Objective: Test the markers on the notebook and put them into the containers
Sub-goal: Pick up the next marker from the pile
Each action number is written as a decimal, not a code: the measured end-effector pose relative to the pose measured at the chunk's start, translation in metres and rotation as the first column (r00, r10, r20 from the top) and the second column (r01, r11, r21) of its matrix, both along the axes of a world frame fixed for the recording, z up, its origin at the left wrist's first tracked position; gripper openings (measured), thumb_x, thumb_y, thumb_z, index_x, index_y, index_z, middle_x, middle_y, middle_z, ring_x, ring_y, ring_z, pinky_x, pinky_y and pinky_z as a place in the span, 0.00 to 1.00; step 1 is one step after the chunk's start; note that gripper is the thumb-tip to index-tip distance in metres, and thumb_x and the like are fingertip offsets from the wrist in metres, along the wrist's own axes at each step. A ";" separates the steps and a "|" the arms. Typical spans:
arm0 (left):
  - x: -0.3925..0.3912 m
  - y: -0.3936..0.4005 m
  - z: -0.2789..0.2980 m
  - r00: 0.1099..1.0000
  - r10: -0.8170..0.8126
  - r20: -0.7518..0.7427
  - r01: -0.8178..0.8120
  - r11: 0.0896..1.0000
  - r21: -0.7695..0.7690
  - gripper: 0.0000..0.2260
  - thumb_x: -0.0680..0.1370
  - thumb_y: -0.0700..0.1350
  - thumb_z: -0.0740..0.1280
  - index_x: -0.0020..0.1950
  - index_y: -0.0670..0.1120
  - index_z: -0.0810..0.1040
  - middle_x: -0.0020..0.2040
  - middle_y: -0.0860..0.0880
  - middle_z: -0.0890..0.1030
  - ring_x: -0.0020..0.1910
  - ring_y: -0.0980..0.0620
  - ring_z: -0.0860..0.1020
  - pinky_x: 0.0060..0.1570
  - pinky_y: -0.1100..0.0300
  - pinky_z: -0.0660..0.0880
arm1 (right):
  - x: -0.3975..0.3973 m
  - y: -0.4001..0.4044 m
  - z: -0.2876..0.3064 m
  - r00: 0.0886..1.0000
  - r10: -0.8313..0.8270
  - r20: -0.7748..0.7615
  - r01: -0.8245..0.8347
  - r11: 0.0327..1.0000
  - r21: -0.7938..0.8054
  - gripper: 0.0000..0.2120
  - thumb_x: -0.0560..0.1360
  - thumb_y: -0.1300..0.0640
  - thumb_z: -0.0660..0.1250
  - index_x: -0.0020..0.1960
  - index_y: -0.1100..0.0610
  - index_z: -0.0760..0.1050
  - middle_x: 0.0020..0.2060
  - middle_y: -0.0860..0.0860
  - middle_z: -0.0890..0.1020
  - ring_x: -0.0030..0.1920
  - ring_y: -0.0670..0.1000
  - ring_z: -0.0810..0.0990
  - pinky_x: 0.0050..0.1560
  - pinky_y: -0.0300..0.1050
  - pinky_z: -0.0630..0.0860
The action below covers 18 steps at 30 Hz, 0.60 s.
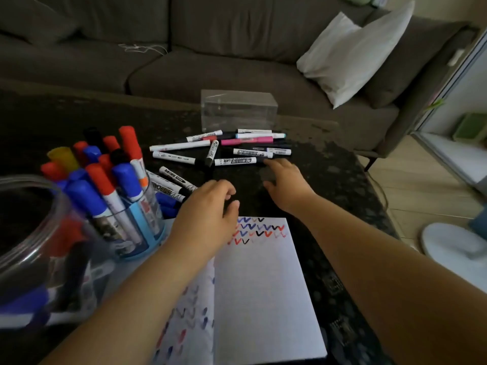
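Observation:
An open notebook (263, 280) lies near me on the dark table, with rows of red, blue and black check marks at the top of its right page. Several loose white markers (234, 161) lie scattered beyond it. My right hand (286, 181) reaches over the table with fingers spread, its fingertips just short of the nearest marker, holding nothing. My left hand (208, 209) hovers above the notebook's top left corner, fingers loosely curled and empty. A clear cup (142, 227) at the left holds several red-, blue- and black-capped markers. A large clear jar (39, 248) at the near left holds more markers.
A clear plastic box (238, 110) stands behind the loose markers. The dark table (329, 164) ends at the right, with tiled floor and a white fan base (453, 246) beyond. A grey sofa (210, 61) with a white pillow (350, 54) runs along the back.

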State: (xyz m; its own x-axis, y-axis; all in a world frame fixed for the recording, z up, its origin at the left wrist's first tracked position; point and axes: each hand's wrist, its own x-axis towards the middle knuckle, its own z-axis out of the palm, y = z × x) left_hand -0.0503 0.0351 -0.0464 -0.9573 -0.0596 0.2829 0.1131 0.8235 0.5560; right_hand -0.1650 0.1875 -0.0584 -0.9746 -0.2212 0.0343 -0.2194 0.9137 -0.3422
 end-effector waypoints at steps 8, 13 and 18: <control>-0.022 0.002 -0.026 0.999 0.017 -0.043 -0.017 1.000 0.002 0.13 0.78 0.48 0.62 0.62 0.49 0.73 0.59 0.53 0.73 0.58 0.56 0.72 0.56 0.63 0.70 | -0.069 -0.033 -0.022 0.996 0.070 -0.057 -0.050 0.953 0.297 0.22 0.80 0.59 0.57 0.74 0.50 0.62 0.71 0.53 0.64 0.73 0.57 0.57 0.71 0.59 0.52; -0.017 0.002 -0.021 0.999 -0.004 -0.038 0.005 1.000 0.029 0.12 0.78 0.47 0.62 0.62 0.49 0.73 0.58 0.54 0.74 0.58 0.57 0.72 0.54 0.65 0.69 | -0.053 -0.021 -0.007 0.995 0.088 -0.045 -0.076 0.975 0.210 0.12 0.77 0.53 0.64 0.60 0.53 0.74 0.58 0.52 0.76 0.60 0.54 0.73 0.62 0.52 0.69; 0.006 -0.001 -0.004 1.000 0.021 -0.014 -0.019 0.994 0.112 0.10 0.78 0.47 0.63 0.59 0.51 0.74 0.52 0.58 0.74 0.50 0.62 0.72 0.43 0.73 0.67 | 0.013 0.000 0.033 0.999 -0.034 -0.024 0.022 0.925 -0.379 0.06 0.72 0.55 0.72 0.47 0.52 0.76 0.40 0.45 0.79 0.40 0.43 0.78 0.39 0.31 0.71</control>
State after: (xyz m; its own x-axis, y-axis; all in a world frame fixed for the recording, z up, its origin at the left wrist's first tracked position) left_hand -0.0446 0.0346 -0.0502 -0.9514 -0.1104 0.2875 0.1063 0.7585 0.6430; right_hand -0.1525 0.1878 -0.0249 -0.9775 -0.1588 0.1387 -0.2108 0.7230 -0.6579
